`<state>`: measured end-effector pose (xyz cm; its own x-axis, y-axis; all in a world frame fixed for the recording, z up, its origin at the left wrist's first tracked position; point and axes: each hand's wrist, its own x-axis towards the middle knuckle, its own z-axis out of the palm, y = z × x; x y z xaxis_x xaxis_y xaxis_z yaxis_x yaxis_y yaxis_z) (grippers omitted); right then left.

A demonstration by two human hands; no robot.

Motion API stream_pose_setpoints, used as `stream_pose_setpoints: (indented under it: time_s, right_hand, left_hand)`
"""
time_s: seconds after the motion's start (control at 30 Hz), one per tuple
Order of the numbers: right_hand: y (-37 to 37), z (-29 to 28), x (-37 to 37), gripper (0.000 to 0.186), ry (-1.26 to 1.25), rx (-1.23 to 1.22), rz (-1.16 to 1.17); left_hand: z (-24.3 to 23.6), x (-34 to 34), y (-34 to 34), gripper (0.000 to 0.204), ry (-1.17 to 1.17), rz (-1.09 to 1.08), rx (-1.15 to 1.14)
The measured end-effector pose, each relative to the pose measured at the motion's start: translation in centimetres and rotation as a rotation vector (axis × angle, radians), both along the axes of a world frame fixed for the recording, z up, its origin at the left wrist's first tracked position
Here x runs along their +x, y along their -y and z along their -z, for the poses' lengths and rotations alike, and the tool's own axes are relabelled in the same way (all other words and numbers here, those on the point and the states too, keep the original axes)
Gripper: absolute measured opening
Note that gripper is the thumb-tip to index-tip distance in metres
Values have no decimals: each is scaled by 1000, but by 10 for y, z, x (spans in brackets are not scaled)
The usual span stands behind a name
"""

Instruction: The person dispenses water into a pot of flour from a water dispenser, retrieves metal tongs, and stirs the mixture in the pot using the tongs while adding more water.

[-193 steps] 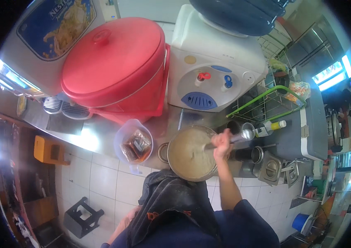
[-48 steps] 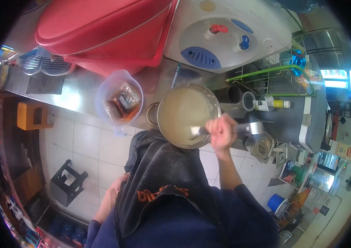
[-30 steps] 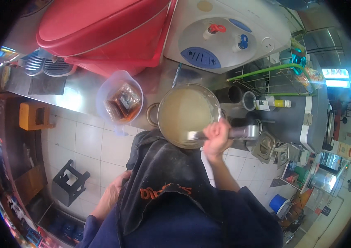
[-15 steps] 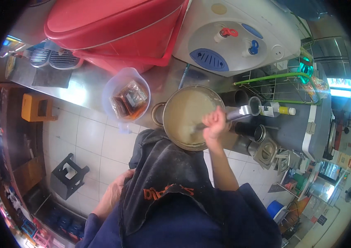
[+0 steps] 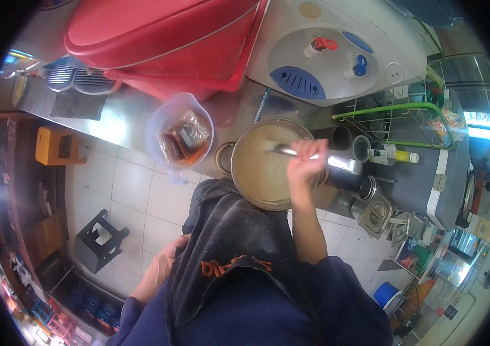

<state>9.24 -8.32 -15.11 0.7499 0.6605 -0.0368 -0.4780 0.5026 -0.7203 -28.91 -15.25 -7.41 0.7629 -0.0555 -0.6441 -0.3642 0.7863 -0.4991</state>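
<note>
A round metal pot [image 5: 256, 204] with a loop handle stands near the counter edge, just in front of my body. It holds a thick, pale beige liquid [image 5: 252, 170]. Over its right side, my right hand [image 5: 306, 161] is closed around a long-handled metal utensil [image 5: 344, 164]. The utensil's head dips into the liquid and is hidden, so its exact kind does not show. Down at my left side, my left hand [image 5: 171, 254] rests against the dark apron [image 5: 227, 236]; its fingers are hidden by the cloth.
Left of the pot sits a translucent plastic jug [image 5: 151, 138] with wrapped packets in brown liquid. Behind are a red bin [image 5: 170, 63] and a white water dispenser [image 5: 337, 57]. Dark cups [image 5: 337, 138] and a green wire rack [image 5: 395, 112] crowd the right. A black stool [image 5: 101, 242] stands on the floor.
My right hand has swung the utensil through the liquid; its dipping end is now farther back in the pot. My left hand stays by the apron.
</note>
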Motion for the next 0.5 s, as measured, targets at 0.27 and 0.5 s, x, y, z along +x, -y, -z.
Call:
stream_pose_setpoints:
  time_s: [0.27,0.5]
  right_hand:
    - [7,-10,12,48,11,10,-3]
    - [15,-20,15,49,64,-244,-350]
  left_hand:
    - [13,-8,6,26,-159,142,92]
    - [16,-6,3,26,-127,90,76]
